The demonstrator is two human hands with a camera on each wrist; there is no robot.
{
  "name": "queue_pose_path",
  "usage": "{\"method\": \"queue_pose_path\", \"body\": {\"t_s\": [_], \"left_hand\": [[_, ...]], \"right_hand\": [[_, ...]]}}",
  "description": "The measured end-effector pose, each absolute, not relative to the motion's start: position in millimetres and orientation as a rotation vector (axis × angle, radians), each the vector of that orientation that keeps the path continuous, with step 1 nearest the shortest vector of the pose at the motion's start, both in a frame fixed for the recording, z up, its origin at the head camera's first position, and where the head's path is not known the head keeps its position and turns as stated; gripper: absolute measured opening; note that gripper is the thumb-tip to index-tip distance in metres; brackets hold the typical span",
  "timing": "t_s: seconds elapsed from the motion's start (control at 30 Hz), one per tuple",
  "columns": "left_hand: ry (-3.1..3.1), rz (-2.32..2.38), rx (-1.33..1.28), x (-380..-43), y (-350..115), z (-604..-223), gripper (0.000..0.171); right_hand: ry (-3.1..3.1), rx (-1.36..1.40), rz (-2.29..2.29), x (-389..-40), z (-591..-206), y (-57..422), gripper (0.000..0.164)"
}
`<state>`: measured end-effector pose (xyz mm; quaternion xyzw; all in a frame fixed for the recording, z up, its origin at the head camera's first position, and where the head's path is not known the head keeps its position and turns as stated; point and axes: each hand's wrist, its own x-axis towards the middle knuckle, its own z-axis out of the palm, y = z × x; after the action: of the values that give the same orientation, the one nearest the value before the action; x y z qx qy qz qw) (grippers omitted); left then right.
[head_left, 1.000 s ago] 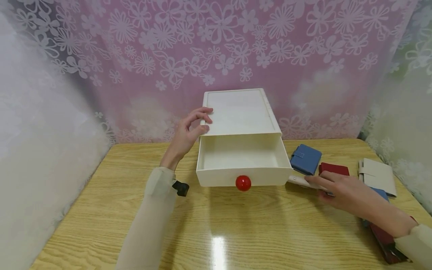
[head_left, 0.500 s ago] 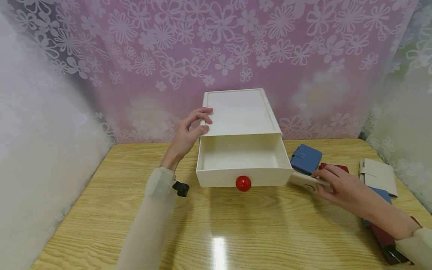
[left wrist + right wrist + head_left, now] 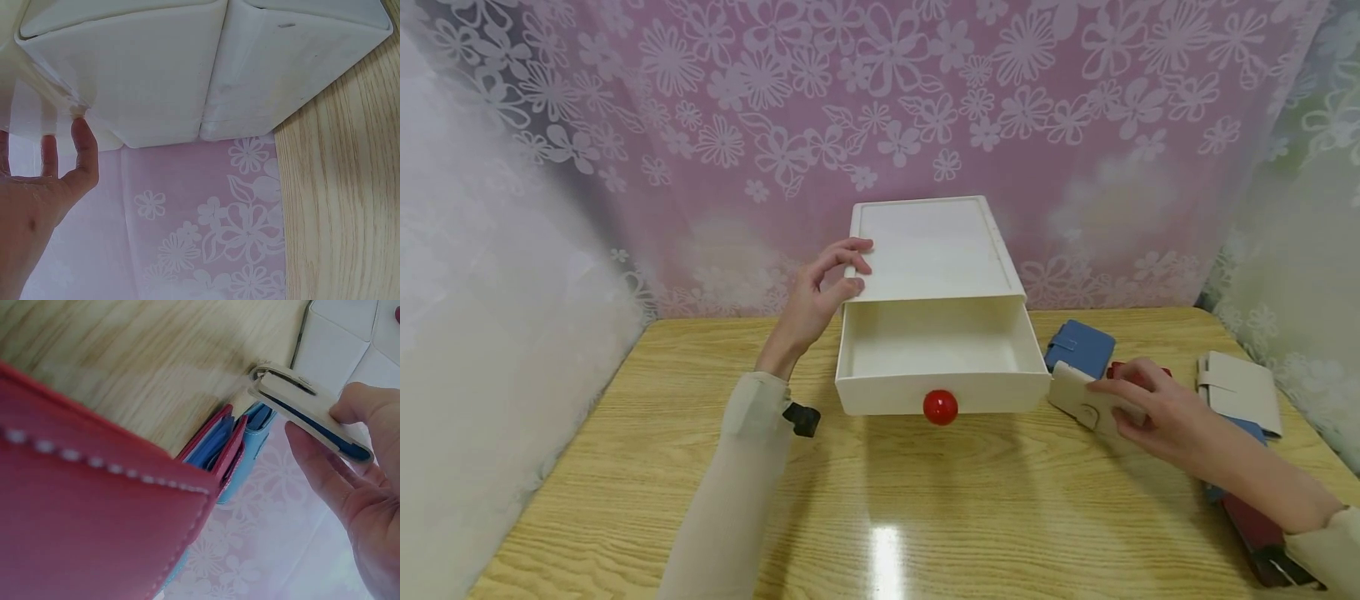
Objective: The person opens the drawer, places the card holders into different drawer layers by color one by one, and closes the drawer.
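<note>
My right hand (image 3: 1180, 429) pinches a cream wallet (image 3: 1067, 393) between thumb and fingers. The wallet stands tilted over the table, its flap with a round snap showing, near the drawer's front right corner. In the right wrist view its folded edge shows a dark blue inside. My left hand (image 3: 808, 304) rests on the left edge of a white drawer box (image 3: 936, 250), fingertips on top and thumb near the front edge. The drawer (image 3: 880, 395) is pulled out, its inside bare, with a red round knob (image 3: 941, 407) in front.
Right of the box lie a blue wallet (image 3: 1084, 346) and a red wallet (image 3: 231, 447), partly behind my right hand. Farther right are another cream wallet (image 3: 1243, 390), a blue one (image 3: 1247, 428) and a dark red one (image 3: 1255, 529) under my forearm. A flowered curtain (image 3: 895, 100) hangs behind.
The right hand has lifted and tilted the cream wallet from nearly flat, so its snap side now faces the view. The left hand and the drawer have stayed put.
</note>
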<state>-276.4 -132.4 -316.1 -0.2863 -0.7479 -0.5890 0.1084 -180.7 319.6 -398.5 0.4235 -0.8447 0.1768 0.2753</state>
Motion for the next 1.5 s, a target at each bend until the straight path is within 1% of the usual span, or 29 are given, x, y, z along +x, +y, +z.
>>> {"method": "queue_pose_path", "body": {"t_s": [0.13, 0.2, 0.23, 0.3, 0.4, 0.47, 0.5, 0.53, 0.67, 0.93, 1.5], "left_hand": [[-2.204, -1.726, -0.844, -276.3, -133.4, -316.1, 0.022], [-2.204, -1.722, -0.845, -275.7, -133.5, -315.6, 0.022], [-2.203, -1.722, -0.847, -275.3, -133.4, -315.2, 0.022], [-2.201, -1.723, -0.847, -274.4, -133.0, -314.7, 0.022], [-2.205, -1.724, -0.842, -274.6, -132.7, -315.1, 0.021], [-2.205, -1.727, -0.842, -274.8, -132.4, -315.4, 0.021], [-2.203, -1.729, -0.842, -275.0, -132.5, -315.7, 0.021], [-2.202, -1.731, -0.841, -275.6, -132.4, -316.1, 0.021], [-2.189, -1.741, -0.848, -275.9, -132.0, -316.0, 0.021], [-2.184, -1.762, -0.848, -276.4, -132.2, -316.7, 0.018], [-2.193, -1.776, -0.829, -274.9, -131.9, -316.4, 0.015]], "right_hand": [[-2.338, 1.1, 0.434, -178.1, -397.5, 321.9, 0.061], [-2.379, 1.088, 0.417, -177.0, -396.6, 322.6, 0.064], [-2.405, 1.081, 0.412, -176.2, -396.0, 322.9, 0.063], [-2.448, 1.063, 0.39, -174.7, -394.3, 323.3, 0.052], [-2.476, 1.043, 0.359, -172.5, -393.0, 322.7, 0.051], [-2.454, 1.047, 0.337, -171.5, -392.2, 321.0, 0.053], [-2.432, 1.055, 0.329, -171.5, -392.1, 319.8, 0.059], [-2.409, 1.062, 0.322, -171.4, -391.7, 318.7, 0.062], [-2.322, 1.081, 0.29, -170.5, -388.8, 315.7, 0.058], [-2.191, 1.076, 0.219, -167.4, -381.8, 317.2, 0.055], [-2.144, 1.035, 0.169, -163.4, -373.0, 317.9, 0.059]]}}
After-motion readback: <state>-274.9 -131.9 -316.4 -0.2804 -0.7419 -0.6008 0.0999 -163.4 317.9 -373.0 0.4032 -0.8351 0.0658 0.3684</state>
